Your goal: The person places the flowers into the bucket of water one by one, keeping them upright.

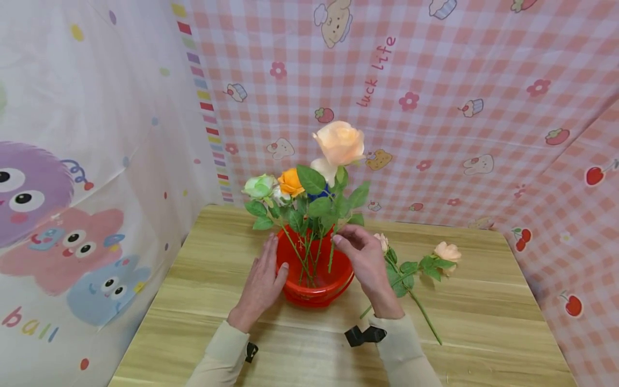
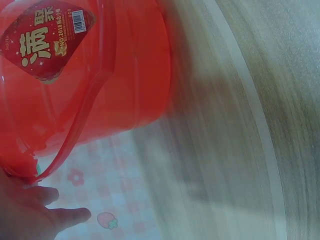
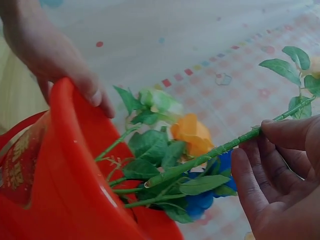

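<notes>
A red plastic bucket (image 1: pixel 316 296) holds several artificial roses, among them an orange rose (image 1: pixel 290 183), a pale green rose (image 1: pixel 260 186) and a blue rose (image 3: pixel 199 202). With straight fingers, my left hand (image 1: pixel 261 282) rests against the bucket's left side, its thumb at the rim. My right hand (image 1: pixel 360 258) pinches the green stem (image 3: pixel 220 150) of a large peach rose (image 1: pixel 340 142) between thumb and fingers. That rose stands upright, its bloom above the others. The cut lower end of its stem hangs over the bucket's mouth, in front of the other stems.
Right of the bucket, pale pink-peach roses (image 1: pixel 447 251) lie with crossed stems on the wooden table (image 1: pixel 483 322). A pink checked cloth (image 1: pixel 435 54) hangs behind, and a white printed curtain (image 1: pixel 121 80) hangs at the left. The bucket's red handle (image 2: pixel 75 130) hangs down its side.
</notes>
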A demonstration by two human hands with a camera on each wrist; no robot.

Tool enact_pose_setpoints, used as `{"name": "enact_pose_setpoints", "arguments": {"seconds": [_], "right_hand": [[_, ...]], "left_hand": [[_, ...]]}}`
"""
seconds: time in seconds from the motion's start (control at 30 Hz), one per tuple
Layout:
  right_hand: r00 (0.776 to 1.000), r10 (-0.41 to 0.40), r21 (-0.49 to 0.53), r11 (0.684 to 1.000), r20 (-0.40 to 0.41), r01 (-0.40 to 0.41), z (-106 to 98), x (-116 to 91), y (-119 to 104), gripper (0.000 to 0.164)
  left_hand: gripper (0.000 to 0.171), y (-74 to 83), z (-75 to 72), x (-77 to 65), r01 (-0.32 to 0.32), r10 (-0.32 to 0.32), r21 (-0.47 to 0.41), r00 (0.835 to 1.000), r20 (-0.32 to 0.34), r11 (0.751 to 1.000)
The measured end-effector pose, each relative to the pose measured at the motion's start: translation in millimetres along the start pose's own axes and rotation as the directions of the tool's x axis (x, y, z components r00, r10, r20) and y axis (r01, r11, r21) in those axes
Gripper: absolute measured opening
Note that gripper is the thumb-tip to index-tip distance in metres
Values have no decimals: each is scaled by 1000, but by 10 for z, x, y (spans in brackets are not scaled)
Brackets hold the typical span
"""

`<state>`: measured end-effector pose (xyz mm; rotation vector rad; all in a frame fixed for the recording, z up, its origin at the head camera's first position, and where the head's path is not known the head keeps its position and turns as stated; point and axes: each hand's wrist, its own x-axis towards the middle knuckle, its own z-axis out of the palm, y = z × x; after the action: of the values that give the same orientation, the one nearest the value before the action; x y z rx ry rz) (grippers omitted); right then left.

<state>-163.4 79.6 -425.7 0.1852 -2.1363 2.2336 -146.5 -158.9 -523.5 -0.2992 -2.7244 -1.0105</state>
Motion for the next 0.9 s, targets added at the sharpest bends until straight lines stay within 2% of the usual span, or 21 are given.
{"name": "enact_pose_setpoints", "arguments": {"seconds": [0.27, 0.4, 0.6, 0.9], "right_hand": [[998, 13, -50, 999, 54, -11, 101, 46, 132, 14], [996, 17, -117, 993, 85, -7, 130, 59, 178, 12], [990, -2, -250, 968, 138, 37, 165, 89, 232, 9], [975, -2, -332, 940, 222, 77, 227, 165, 303, 6]], "left_hand": [[69, 3, -1, -7, 3, -3, -5, 1000, 4, 1000], [70, 4, -1, -8, -1, 1, 3, 1000, 4, 1000], [69, 9, -6, -9, 4, -4, 4, 1000, 7, 1000], [68, 2, 2, -4, -12, 12, 12, 1000, -14, 1000]]}}
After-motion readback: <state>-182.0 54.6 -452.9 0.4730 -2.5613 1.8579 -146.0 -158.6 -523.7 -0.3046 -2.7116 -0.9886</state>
